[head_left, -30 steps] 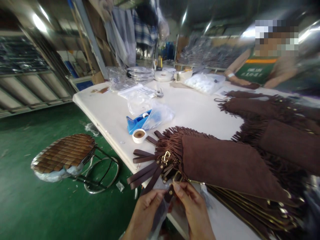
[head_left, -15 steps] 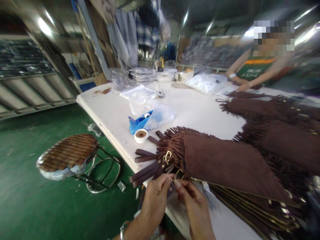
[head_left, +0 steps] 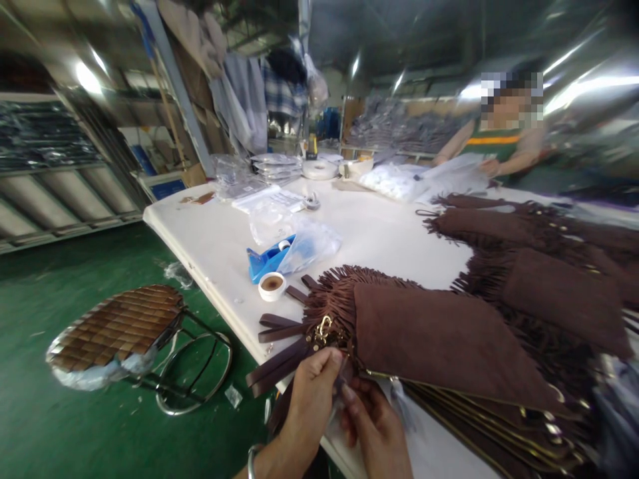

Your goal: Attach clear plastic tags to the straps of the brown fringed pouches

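My left hand [head_left: 310, 392] is closed, its thumb and fingers pinching a dark brown strap [head_left: 342, 374] at the table's near edge. Close beside it, my right hand [head_left: 373, 420] is curled with its thumb and forefinger on the lower part of that strap; its other fingers are partly hidden. Just beyond both hands lies a stack of brown fringed suede pouches [head_left: 439, 332] with gold zips. From the stack's left end stick out several brown wrist straps [head_left: 279, 359], and a gold clasp [head_left: 325, 324] lies among them.
On the white table [head_left: 210, 233] are a round tub of brown paste [head_left: 272, 284], a blue tape dispenser [head_left: 262, 261] and plastic bags [head_left: 312, 246]. More fringed pouches [head_left: 549, 293] lie right. A stool [head_left: 120, 326] stands left. Across the table, a co-worker [head_left: 499, 150] handles clear plastic.
The gold ring between my fingertips no longer shows, and my right hand has shifted lower along the strap. The co-worker has lifted a plastic bag. My view has tilted slightly upward.
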`<state>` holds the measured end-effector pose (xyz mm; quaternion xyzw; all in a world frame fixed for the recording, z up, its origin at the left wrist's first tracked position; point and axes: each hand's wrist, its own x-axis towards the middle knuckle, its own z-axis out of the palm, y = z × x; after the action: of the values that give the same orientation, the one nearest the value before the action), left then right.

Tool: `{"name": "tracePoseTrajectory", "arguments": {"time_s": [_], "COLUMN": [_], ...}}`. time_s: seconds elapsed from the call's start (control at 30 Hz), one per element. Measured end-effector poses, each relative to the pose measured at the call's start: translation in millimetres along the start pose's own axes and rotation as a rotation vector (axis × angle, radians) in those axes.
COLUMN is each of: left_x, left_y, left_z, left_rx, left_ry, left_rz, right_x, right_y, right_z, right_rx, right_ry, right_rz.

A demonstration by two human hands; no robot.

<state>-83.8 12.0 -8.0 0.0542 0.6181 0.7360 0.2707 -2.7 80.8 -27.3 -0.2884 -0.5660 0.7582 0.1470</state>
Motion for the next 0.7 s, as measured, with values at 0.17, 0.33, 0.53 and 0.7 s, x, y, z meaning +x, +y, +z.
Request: {"name": "tracePoseTrajectory", "arguments": {"time_s": [0.17, 0.33, 0.53, 0.7], "left_x": [1, -10, -8, -5], "left_y": [6, 1, -21, -10], "left_z": [5.8, -13.7, -28.4, -15.3], "left_rx": [0.031, 0.065, 0.015, -0.004], "left_ry": [0.010, -0.048, -0.039, -0.019], "left_rz": [0.027, 0.060, 0.010, -0.016], "right_x": [10, 11, 13, 14], "right_y": [0, 4, 5, -1], "right_z": [-4, -5, 0, 2], "right_rx": [-0.017, 0.052, 0.162, 0.174], "right_ry": [0.008, 0.152, 0.230, 0.233], "right_rz": [0.048, 0.102, 0.101, 0.073]}}
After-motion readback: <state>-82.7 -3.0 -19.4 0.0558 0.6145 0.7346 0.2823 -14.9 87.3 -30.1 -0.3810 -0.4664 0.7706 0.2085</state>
